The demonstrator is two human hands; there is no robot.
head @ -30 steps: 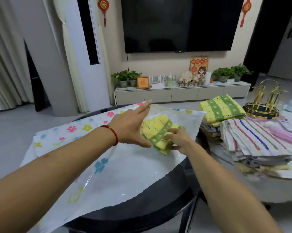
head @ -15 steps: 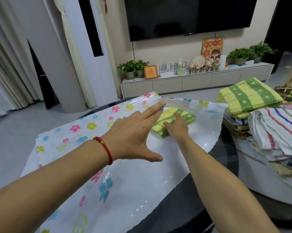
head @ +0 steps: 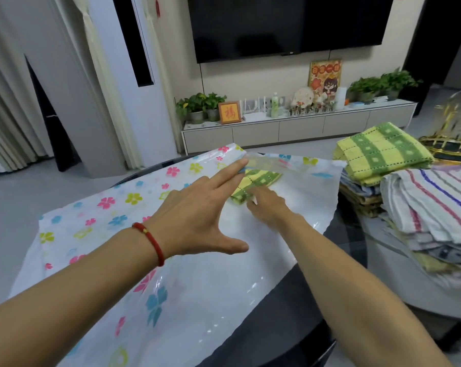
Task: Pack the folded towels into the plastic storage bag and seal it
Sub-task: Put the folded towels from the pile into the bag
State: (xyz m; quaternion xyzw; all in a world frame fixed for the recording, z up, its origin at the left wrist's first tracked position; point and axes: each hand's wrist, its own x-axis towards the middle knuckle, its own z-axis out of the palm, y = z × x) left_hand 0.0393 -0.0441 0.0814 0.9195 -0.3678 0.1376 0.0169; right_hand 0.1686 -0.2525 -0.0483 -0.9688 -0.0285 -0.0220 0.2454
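Observation:
A large plastic storage bag [head: 96,223] with coloured flower prints lies flat across a dark round table. A folded yellow-and-green checked towel [head: 258,180] sits inside it near the far end, under the clear top sheet. My left hand [head: 197,215], with a red bracelet, is spread with its fingertips at the bag's top layer by the towel. My right hand [head: 269,207] reaches under the plastic and rests against the towel's near edge. A pile of folded towels [head: 383,152] with a yellow-green one on top stands at the right, next to striped towels [head: 436,202].
The dark round table [head: 298,308] shows at its near right rim. A gold ornament [head: 454,136] stands behind the towel piles. Beyond the table are grey floor, a low TV cabinet [head: 298,128] with plants and frames, and a wall television.
The folded towel has gone deeper into the bag, pushed away from me by my right hand. My left hand stays spread on the bag's top layer. The camera has tilted down.

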